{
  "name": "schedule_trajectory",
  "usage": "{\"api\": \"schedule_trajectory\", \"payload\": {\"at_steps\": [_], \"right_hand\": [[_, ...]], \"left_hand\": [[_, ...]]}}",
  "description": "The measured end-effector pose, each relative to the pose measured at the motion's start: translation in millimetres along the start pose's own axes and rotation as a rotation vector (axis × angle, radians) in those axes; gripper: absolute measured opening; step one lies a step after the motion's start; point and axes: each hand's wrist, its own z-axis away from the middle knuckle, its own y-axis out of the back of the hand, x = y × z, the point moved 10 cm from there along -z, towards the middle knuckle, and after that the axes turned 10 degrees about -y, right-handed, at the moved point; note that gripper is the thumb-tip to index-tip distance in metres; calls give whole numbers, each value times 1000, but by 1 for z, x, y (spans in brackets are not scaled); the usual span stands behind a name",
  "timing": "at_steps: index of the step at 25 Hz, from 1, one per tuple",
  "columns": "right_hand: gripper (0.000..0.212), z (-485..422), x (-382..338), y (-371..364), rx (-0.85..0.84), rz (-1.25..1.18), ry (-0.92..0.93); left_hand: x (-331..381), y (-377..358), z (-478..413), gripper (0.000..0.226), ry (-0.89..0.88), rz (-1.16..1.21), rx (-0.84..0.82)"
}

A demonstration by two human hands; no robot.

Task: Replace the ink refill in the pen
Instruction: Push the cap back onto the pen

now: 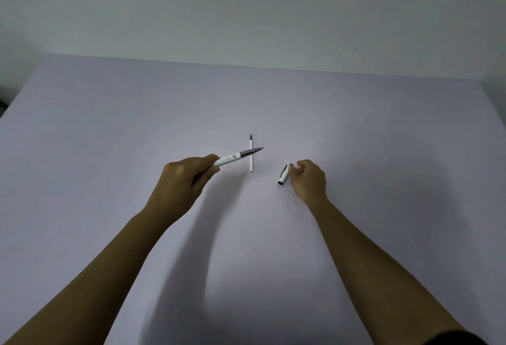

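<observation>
I see a broad, pale lavender flat tabletop [383,131] spreading under and beyond both hands, its far edge meeting a plain grey-white wall [246,7]; light is dim, casting soft shadows near me.

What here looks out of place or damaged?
Nothing stands out. The left hand holds the uncapped pen; its tip overlaps the refill lying on the table. The right hand touches the cap. No spilled ink shows.

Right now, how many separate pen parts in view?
3: the pen body held in the left hand, the refill lying on the table beyond it, the cap at the right hand fingertips.
</observation>
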Motion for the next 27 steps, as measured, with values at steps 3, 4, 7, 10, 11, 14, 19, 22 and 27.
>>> {"api": "schedule_trajectory", "payload": {"at_steps": [3,4,7,10,11,14,19,22,27], "right_hand": [[31,-2,-8,-5,55,23,19],[26,-2,-11,-6,60,9,25],[19,-3,-13,-9,29,-32,-12],[22,-4,-5,-5,6,-158,-117],[24,-3,-5,-1,-1,-242,-142],[26,6,-20,10,-121,-696,-141],[21,32,-48,38,-234,-1082,-51],[30,41,-58,47,-257,-1132,-28],[33,47,-67,54,-275,-1094,19]], "left_hand": [[-7,-2,1,15,15,-27,-19],[-8,-2,1,15,18,-30,-18],[-8,-5,2,15,23,-21,-20],[-5,-9,1,14,18,2,-26],[-4,-8,-1,15,9,4,-23],[0,-9,-7,11,-10,2,-14],[7,-14,-10,9,-7,9,9],[15,-14,-14,6,-15,-6,24],[21,-11,-21,5,-37,-16,55]]}}
